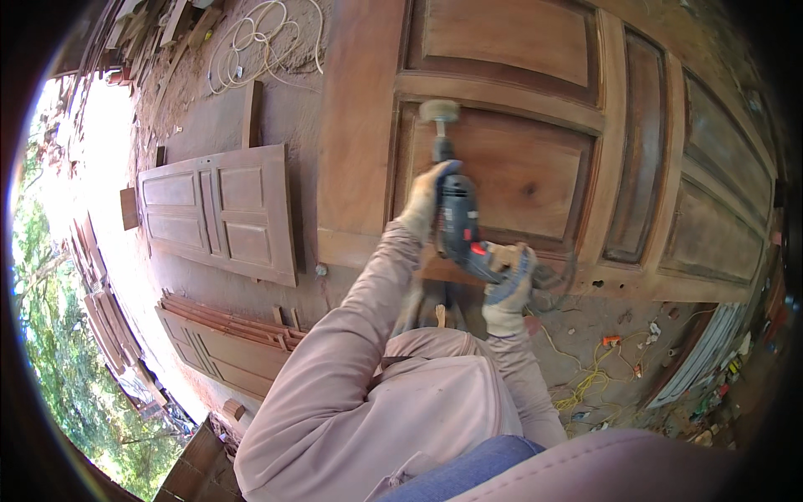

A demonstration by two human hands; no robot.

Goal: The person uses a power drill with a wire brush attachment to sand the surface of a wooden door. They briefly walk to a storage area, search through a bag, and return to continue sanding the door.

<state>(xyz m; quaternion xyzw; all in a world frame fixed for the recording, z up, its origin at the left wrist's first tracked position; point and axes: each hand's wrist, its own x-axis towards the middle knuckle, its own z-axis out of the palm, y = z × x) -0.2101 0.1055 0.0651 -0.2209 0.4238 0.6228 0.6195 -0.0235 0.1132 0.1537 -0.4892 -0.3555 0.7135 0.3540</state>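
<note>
A dark power drill (pixel 457 219) with a round, blurred brush or buffing head (pixel 440 110) is held in both my gloved hands. My left hand (pixel 428 194) wraps round the front of its body, just behind the chuck. Round the rear handle, my right hand (pixel 510 280) is closed; its trigger finger is not clear. Beneath lies a large brown panelled wooden door (pixel 360 151). The head is over the upper left corner of a recessed panel (pixel 527 180), near its dark moulding; whether it touches cannot be made out. A dark cord (pixel 556 280) loops beside my right hand.
Another panelled door (pixel 213 209) lies to the left, with stacked door panels (pixel 222 347) nearer me. A pale coiled hose or cable (pixel 266 42) lies at the far left. Yellow cord (pixel 592 381) and scattered debris cover the ground at right, near corrugated sheets (pixel 698 351).
</note>
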